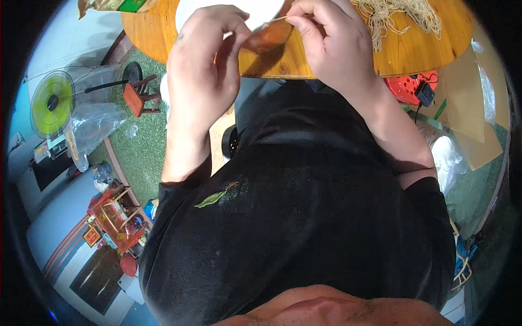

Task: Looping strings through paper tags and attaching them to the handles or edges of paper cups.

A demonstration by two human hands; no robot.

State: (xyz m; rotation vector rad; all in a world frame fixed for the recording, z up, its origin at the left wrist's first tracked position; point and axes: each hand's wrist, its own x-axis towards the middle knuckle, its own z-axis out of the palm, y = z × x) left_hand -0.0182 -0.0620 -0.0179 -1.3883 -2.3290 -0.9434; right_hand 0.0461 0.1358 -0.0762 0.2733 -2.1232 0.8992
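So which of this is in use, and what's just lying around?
In use: left hand, right hand, reddish leaf, thin stem, white plate, table.

Lying about: noodles, fan, stool, red basket, green leaf.

The left hand [204, 60] and right hand [326, 43] pinch a thin pale strand [272, 20] above an orange-brown piece [269, 37], over the wooden table [424, 51]; pale noodles [399, 16] lie at one o'clock.
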